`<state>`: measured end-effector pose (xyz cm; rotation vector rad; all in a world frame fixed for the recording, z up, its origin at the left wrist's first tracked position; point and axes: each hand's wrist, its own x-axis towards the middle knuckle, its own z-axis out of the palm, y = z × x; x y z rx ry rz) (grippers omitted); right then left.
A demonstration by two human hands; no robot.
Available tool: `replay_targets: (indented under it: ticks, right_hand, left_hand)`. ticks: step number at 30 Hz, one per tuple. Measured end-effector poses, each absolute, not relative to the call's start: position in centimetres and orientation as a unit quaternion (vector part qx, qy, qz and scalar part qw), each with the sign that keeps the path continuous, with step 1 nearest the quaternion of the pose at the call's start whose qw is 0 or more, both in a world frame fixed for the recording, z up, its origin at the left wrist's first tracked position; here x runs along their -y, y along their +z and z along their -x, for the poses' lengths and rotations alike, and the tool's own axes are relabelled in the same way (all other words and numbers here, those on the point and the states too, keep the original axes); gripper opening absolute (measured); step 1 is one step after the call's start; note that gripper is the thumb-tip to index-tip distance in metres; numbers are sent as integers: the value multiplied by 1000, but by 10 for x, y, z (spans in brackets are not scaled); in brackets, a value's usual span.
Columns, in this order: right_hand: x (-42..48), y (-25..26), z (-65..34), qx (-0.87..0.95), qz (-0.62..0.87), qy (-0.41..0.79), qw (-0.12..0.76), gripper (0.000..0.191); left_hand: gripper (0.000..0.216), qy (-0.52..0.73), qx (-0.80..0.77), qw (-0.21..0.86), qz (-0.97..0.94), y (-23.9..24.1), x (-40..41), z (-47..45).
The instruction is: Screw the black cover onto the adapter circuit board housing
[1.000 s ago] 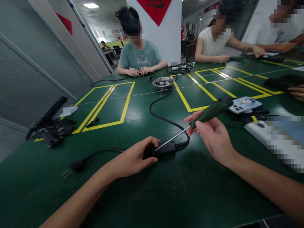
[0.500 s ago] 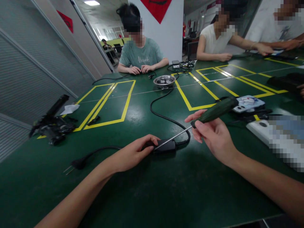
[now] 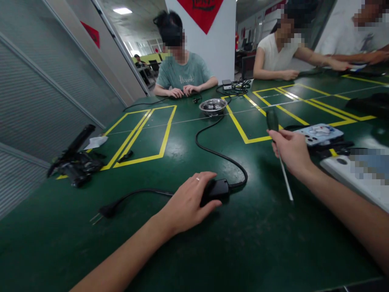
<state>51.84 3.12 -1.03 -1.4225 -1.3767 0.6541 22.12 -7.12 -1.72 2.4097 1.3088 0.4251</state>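
Right hand (image 3: 291, 148) swung screwdriver (image 3: 272, 120) off black box (image 3: 219, 190); handle now steeper, tip well apart.

Got a green tabletop (image 3: 243, 251) here, marked out in yellow tape (image 3: 165, 136). See a black box (image 3: 218, 190) right in the grip of the left hand (image 3: 187, 200), with a black cord (image 3: 246, 177) curving away beyond it and a two-pin plug (image 3: 107, 210) off to the left. Farther out left of that grip, a jumble of black gear (image 3: 77, 166) near some crumpled white paper (image 3: 96, 142). Straight out past it, a shiny metal bowl (image 3: 212, 106), then tangled black cables (image 3: 238, 87). Right of the right hand (image 3: 290, 148), a white slab-like thing (image 3: 346, 174), partly pixelated.
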Motion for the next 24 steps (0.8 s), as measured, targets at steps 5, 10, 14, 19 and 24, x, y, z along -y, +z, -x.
replay_targets:
  ticks: [5, 10, 14, 19, 24]
  right_hand:
    - [-45, -33, -524, 703, 687, 19, 181, 36]
    - [-43, -38, -515, 710, 702, -40, 47, 44]
    - [-39, -39, -514, 722, 688, -58, 42, 42]
    - [-36, -39, -514, 722, 687, -70, 48, 43]
    - [-34, -39, -512, 715, 693, -77, 43, 45]
  left_hand:
    - [45, 122, -427, 136, -886, -25, 70, -230]
    - [46, 102, -493, 123, -855, -6, 53, -178]
    - [49, 75, -607, 43, -790, 10, 30, -105]
    - [53, 21, -674, 33, -737, 1, 16, -52]
    - [62, 25, -684, 42, -728, -8, 13, -46]
